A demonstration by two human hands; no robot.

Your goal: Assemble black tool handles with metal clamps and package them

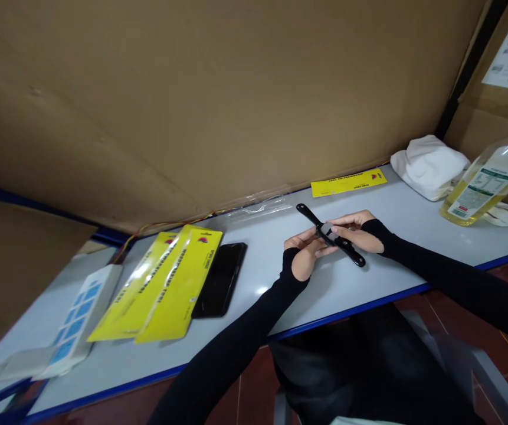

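A black spokeshave with a grey plate at its middle is held slantwise above the white table. My left hand grips its body from the near left, fingers wrapped under and around the centre. On the other side, my right hand has its fingers closed on the middle, with the thumb on the grey plate. Both handles stick out past my hands. The blade and the tool's underside are partly hidden by my fingers.
Two yellow card packs overlap on the left, beside a black phone. A white box with blue squares lies farther left. Behind are clear plastic and a yellow card. White cloth and a yellow-liquid bottle stand right.
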